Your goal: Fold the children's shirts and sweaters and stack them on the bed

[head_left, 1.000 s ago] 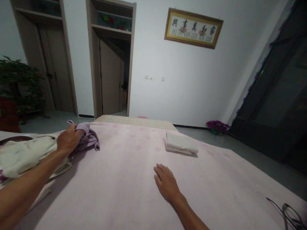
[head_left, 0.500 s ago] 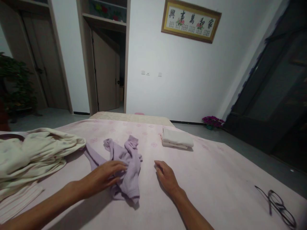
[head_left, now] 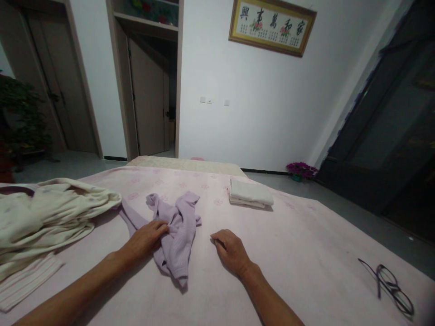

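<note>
A crumpled lavender ribbed knit top [head_left: 180,242] lies on the pink bedsheet [head_left: 299,258]. On its left side, my left hand [head_left: 147,237] has its fingers bent into the cloth, pinching a fold; some fingertips are hidden. One long sleeve-like strip runs from the top toward the pile of cream patterned cloth [head_left: 44,217] at the left. To the right of the top, and apart from it, is my right hand [head_left: 233,251], its fingers curled in with nothing visible in them. Beyond it sits a folded white cloth stack [head_left: 251,194].
Black-framed glasses [head_left: 390,283] lie at the right of the bed. A striped cloth [head_left: 30,280] pokes out below the cream pile. Past the bed's far edge are a wall, a half-open door [head_left: 149,99] and a pot of purple flowers [head_left: 301,170].
My left hand has drawn back a little to the left and its fingers have closed on the top. The top's lower end has shifted left. My right hand has moved slightly left.
</note>
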The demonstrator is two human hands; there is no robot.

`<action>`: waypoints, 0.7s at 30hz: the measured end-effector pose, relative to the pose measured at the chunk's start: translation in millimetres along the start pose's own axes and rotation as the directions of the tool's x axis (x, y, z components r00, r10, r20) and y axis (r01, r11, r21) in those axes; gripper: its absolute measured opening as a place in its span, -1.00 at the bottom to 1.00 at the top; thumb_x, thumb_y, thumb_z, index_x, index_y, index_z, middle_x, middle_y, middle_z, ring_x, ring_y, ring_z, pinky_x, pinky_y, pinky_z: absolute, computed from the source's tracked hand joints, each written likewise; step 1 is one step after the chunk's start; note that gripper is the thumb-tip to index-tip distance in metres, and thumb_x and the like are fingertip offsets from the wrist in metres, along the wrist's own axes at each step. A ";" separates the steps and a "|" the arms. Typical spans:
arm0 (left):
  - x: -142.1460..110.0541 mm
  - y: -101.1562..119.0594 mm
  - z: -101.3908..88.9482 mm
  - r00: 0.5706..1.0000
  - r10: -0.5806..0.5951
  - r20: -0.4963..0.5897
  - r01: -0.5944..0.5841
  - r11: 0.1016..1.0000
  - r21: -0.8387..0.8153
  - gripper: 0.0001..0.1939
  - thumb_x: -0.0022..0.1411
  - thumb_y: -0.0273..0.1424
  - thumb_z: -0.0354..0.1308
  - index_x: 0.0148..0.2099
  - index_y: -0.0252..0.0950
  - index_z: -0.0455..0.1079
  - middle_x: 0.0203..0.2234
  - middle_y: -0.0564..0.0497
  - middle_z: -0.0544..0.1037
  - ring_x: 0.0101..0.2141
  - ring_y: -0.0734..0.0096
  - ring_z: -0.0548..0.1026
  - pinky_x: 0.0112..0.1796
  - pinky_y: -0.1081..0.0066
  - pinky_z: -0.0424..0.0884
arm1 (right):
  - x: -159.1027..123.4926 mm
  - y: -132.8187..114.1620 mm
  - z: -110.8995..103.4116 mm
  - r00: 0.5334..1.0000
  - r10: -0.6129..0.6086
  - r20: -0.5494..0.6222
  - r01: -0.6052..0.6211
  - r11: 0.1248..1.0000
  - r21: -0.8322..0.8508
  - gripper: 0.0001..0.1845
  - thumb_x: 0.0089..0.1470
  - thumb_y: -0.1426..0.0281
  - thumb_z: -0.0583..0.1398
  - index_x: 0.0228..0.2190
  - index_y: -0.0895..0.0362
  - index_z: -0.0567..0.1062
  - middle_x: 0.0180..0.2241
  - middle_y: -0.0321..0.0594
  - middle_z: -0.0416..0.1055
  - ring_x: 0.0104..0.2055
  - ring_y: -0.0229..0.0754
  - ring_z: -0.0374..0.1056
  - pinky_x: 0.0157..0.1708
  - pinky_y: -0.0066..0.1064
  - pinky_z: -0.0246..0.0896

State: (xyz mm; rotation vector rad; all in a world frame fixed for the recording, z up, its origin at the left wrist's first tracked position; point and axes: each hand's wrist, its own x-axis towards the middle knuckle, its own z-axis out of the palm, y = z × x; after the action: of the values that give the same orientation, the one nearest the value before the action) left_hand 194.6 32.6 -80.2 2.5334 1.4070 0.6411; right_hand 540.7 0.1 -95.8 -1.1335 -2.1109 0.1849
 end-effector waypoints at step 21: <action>-36.4 83.7 33.3 0.973 0.212 -0.089 -0.218 0.973 -0.073 -0.49 0.28 -0.42 0.15 0.26 -0.05 0.26 0.14 -0.07 0.47 0.08 0.17 0.46 0.08 0.21 0.42 | 0.8 5.9 -9.0 0.933 0.350 0.083 -0.359 0.883 0.303 -0.61 0.20 0.24 0.16 0.01 0.06 0.54 -0.38 -0.26 0.53 -0.37 -0.19 0.40 -0.31 -0.37 0.25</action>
State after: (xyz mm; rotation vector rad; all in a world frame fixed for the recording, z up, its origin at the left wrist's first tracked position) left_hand 256.9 -41.3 -90.9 2.6428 1.1112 0.8283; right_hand 550.2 2.4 -91.4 -1.3135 -1.7935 0.6870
